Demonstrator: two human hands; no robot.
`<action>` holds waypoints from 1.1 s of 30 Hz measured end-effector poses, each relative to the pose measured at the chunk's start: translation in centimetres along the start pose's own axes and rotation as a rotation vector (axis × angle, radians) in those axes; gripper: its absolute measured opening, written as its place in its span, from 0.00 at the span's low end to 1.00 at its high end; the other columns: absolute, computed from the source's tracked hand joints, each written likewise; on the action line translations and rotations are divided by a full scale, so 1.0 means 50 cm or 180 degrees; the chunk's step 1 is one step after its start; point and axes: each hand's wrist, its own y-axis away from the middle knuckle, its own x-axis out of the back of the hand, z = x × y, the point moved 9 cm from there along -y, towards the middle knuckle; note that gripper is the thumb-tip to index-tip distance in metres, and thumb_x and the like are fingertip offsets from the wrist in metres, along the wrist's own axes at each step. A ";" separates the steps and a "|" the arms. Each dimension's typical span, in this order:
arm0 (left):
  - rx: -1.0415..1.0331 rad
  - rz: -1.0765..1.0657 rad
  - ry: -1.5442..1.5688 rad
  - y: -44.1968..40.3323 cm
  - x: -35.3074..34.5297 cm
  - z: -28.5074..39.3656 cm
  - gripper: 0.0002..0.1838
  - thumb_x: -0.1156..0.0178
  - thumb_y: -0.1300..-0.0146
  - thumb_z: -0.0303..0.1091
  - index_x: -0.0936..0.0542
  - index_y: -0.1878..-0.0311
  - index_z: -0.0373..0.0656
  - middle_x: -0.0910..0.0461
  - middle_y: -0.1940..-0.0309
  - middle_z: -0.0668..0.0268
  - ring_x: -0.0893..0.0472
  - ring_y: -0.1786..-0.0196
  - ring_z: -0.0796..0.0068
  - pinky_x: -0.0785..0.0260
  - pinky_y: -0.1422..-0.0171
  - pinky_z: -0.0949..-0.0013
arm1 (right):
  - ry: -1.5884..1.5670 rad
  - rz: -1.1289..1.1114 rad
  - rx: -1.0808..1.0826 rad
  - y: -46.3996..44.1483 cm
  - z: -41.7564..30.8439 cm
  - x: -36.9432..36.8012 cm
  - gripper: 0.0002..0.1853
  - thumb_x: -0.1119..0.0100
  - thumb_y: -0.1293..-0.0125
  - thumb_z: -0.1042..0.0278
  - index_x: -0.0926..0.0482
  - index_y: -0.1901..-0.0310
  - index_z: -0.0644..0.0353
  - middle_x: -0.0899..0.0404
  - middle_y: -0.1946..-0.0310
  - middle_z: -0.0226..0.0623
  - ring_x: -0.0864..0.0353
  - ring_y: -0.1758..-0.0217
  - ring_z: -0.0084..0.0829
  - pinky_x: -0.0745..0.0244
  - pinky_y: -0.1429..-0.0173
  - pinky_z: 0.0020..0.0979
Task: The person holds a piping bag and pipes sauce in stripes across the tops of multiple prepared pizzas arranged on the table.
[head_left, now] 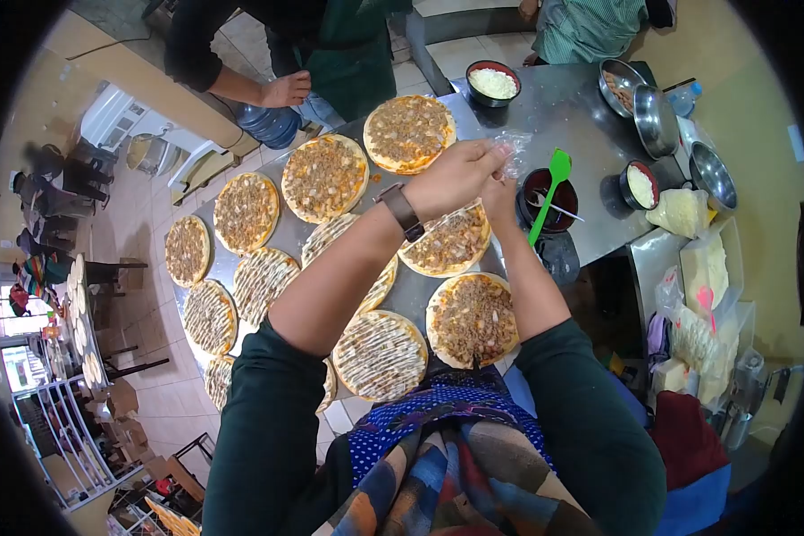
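Above the metal table, my left hand [460, 177], with a watch [403, 213] on the wrist, pinches a crumpled clear plastic bag [515, 148]. Close against it, my right hand [499, 198] is also closed on the bag; its fingertips are partly hidden. Beneath my hands lies a half-striped pizza [447, 243] with meat topping and white sauce lines. Nearer my body are an unstriped pizza [471, 319] and a fully striped pizza [380, 355]. Just right of my hands, a dark bowl [566, 192] holds a green spatula [554, 183] and a white-handled utensil.
Several more pizzas [326, 179] cover the left of the metal table [590, 134]. Bowls of grated cheese [493, 83] and metal bowls [655, 121] stand at the back and right. A person's hand [286, 90] is across the table, and another person in green [590, 31] is farther right.
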 end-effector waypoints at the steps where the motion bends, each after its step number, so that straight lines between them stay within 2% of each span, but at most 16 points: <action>1: -0.0035 -0.0103 -0.0089 -0.004 -0.010 0.017 0.19 0.55 0.31 0.42 0.26 0.55 0.34 0.24 0.63 0.64 0.27 0.60 0.77 0.35 0.52 0.74 | 0.0146 -0.0117 0.0125 -0.003 -0.045 -0.002 0.08 0.50 0.37 0.71 0.24 0.61 0.67 0.23 0.70 0.36 0.26 0.69 0.23 0.30 0.66 0.26; 2: 0.0082 -0.0039 -0.0384 0.015 0.000 0.021 0.19 0.55 0.31 0.42 0.25 0.54 0.33 0.24 0.62 0.65 0.28 0.61 0.79 0.35 0.54 0.74 | -0.0581 0.0045 -0.0239 0.029 -0.042 -0.033 0.10 0.49 0.38 0.69 0.25 0.61 0.67 0.23 0.69 0.36 0.27 0.69 0.22 0.31 0.65 0.27; 4: 0.0042 0.0072 -0.0239 0.068 0.025 0.011 0.18 0.55 0.31 0.41 0.25 0.54 0.34 0.24 0.63 0.66 0.28 0.61 0.79 0.35 0.55 0.73 | 0.1685 -0.0265 -0.0151 0.085 0.148 -0.096 0.12 0.47 0.39 0.65 0.25 0.62 0.68 0.24 0.71 0.36 0.26 0.67 0.25 0.30 0.62 0.31; 6: 0.0007 0.0166 -0.0098 0.087 0.032 0.009 0.18 0.55 0.31 0.41 0.25 0.54 0.34 0.24 0.64 0.66 0.29 0.62 0.79 0.35 0.55 0.73 | 0.0179 -0.0824 -0.0559 0.197 0.048 -0.196 0.15 0.45 0.41 0.62 0.25 0.62 0.69 0.23 0.70 0.41 0.25 0.64 0.31 0.30 0.56 0.36; 9: 0.0599 0.0318 0.0604 0.088 0.035 -0.025 0.17 0.55 0.31 0.41 0.25 0.54 0.36 0.24 0.64 0.67 0.28 0.61 0.78 0.35 0.53 0.73 | 0.0792 -0.0600 -0.0761 0.159 0.087 -0.145 0.15 0.45 0.41 0.62 0.25 0.61 0.68 0.21 0.69 0.42 0.24 0.63 0.31 0.30 0.55 0.36; 10: 0.0341 0.0148 0.0280 0.061 0.021 -0.008 0.17 0.55 0.31 0.41 0.25 0.54 0.36 0.24 0.64 0.67 0.28 0.61 0.78 0.35 0.53 0.73 | 0.1129 -0.0047 0.0452 0.111 0.062 -0.089 0.11 0.47 0.39 0.66 0.23 0.61 0.67 0.20 0.69 0.40 0.24 0.63 0.25 0.29 0.58 0.31; 12: 0.0012 -0.0041 -0.0149 0.014 -0.010 0.015 0.17 0.56 0.31 0.40 0.24 0.56 0.35 0.24 0.66 0.66 0.28 0.61 0.77 0.35 0.53 0.72 | 0.0029 -0.0170 -0.0218 0.029 -0.035 -0.017 0.12 0.50 0.38 0.72 0.25 0.55 0.67 0.20 0.64 0.37 0.24 0.60 0.21 0.29 0.57 0.26; 15: 0.0022 -0.0120 -0.0352 0.003 -0.023 0.022 0.18 0.56 0.31 0.41 0.25 0.56 0.34 0.24 0.66 0.65 0.28 0.61 0.77 0.35 0.53 0.72 | 0.0082 -0.0435 0.0333 -0.002 -0.006 0.014 0.13 0.51 0.38 0.75 0.26 0.53 0.68 0.20 0.63 0.36 0.24 0.58 0.21 0.29 0.56 0.25; 16: -0.0049 -0.0105 -0.0306 0.015 -0.018 0.017 0.18 0.56 0.31 0.41 0.24 0.57 0.35 0.24 0.67 0.66 0.28 0.60 0.78 0.35 0.52 0.73 | -0.0262 -0.0337 -0.0031 0.039 -0.006 -0.028 0.13 0.49 0.39 0.74 0.27 0.53 0.68 0.21 0.62 0.36 0.24 0.58 0.22 0.29 0.55 0.26; 18: 0.0105 -0.0025 -0.0164 0.068 0.015 -0.007 0.18 0.56 0.31 0.41 0.24 0.56 0.35 0.24 0.65 0.66 0.27 0.59 0.77 0.35 0.51 0.73 | 0.0788 -0.0436 0.0713 0.132 0.045 -0.101 0.12 0.49 0.40 0.73 0.27 0.56 0.67 0.22 0.63 0.35 0.25 0.59 0.24 0.30 0.55 0.28; 20: 0.0259 0.0044 -0.0018 0.085 0.022 -0.014 0.18 0.56 0.31 0.42 0.23 0.55 0.36 0.23 0.64 0.65 0.27 0.58 0.77 0.35 0.50 0.74 | 0.0381 -0.1014 -0.0904 0.214 0.017 -0.176 0.14 0.48 0.40 0.66 0.28 0.57 0.68 0.23 0.63 0.38 0.24 0.57 0.32 0.30 0.52 0.35; 21: 0.0432 0.0100 0.0184 0.089 0.023 -0.017 0.18 0.56 0.31 0.42 0.23 0.53 0.36 0.23 0.62 0.65 0.27 0.57 0.77 0.35 0.49 0.74 | 0.0375 -0.1005 -0.0903 0.207 0.025 -0.168 0.14 0.48 0.40 0.66 0.28 0.57 0.68 0.23 0.63 0.38 0.24 0.57 0.32 0.30 0.52 0.35; 23: 0.0595 0.0168 0.0388 0.080 0.024 -0.019 0.19 0.56 0.31 0.42 0.24 0.52 0.37 0.23 0.61 0.64 0.27 0.56 0.76 0.36 0.48 0.74 | 0.0585 -0.0572 -0.0208 0.150 0.023 -0.112 0.13 0.48 0.41 0.72 0.29 0.55 0.69 0.24 0.61 0.32 0.26 0.64 0.25 0.30 0.60 0.32; 26: 0.0073 0.0006 -0.0193 0.019 -0.018 0.025 0.18 0.56 0.31 0.41 0.23 0.55 0.37 0.22 0.60 0.64 0.26 0.56 0.75 0.36 0.47 0.72 | -0.0478 -0.0123 -0.0434 0.043 0.039 0.000 0.13 0.48 0.41 0.73 0.28 0.55 0.67 0.25 0.62 0.33 0.27 0.62 0.24 0.30 0.59 0.31; 30: 0.0002 -0.0085 -0.0213 0.038 -0.019 0.030 0.18 0.56 0.31 0.41 0.24 0.54 0.36 0.22 0.64 0.66 0.27 0.61 0.76 0.35 0.52 0.72 | 0.0591 -0.0140 0.0973 0.082 -0.046 -0.046 0.10 0.49 0.39 0.69 0.25 0.61 0.67 0.23 0.66 0.34 0.26 0.64 0.23 0.30 0.60 0.30; 33: 0.0586 -0.0067 0.0074 0.090 0.011 -0.016 0.18 0.56 0.31 0.41 0.24 0.53 0.35 0.22 0.63 0.68 0.27 0.61 0.78 0.35 0.53 0.72 | 0.0428 -0.0541 0.0517 0.176 0.006 -0.133 0.11 0.48 0.40 0.66 0.25 0.63 0.67 0.23 0.68 0.34 0.27 0.64 0.23 0.31 0.59 0.30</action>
